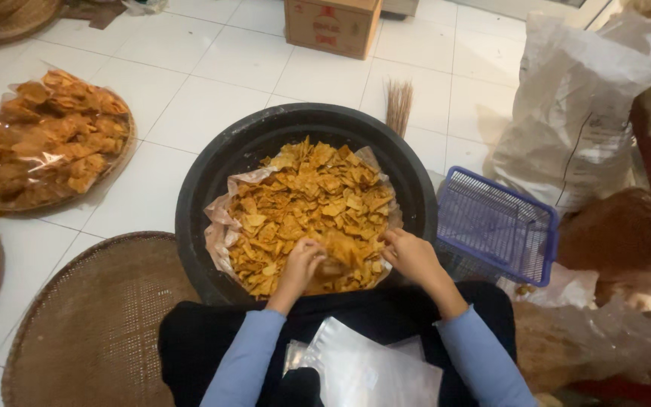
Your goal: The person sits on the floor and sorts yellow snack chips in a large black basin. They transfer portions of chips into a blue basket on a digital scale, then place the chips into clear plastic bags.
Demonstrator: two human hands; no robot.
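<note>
Left hand curls around chips in the black tub (paper-lined). Right hand rests loosely cupped on the pile's edge.

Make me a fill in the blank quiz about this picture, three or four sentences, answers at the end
1. Both hands, left hand and right hand, dig into a heap of golden ____.
2. The chips lie in a big round tub coloured ____.
3. The plastic basket at the tub's right is coloured ____.
4. Clear plastic bags rest on the person's ____.

Missing words: chips; black; blue; lap
</note>
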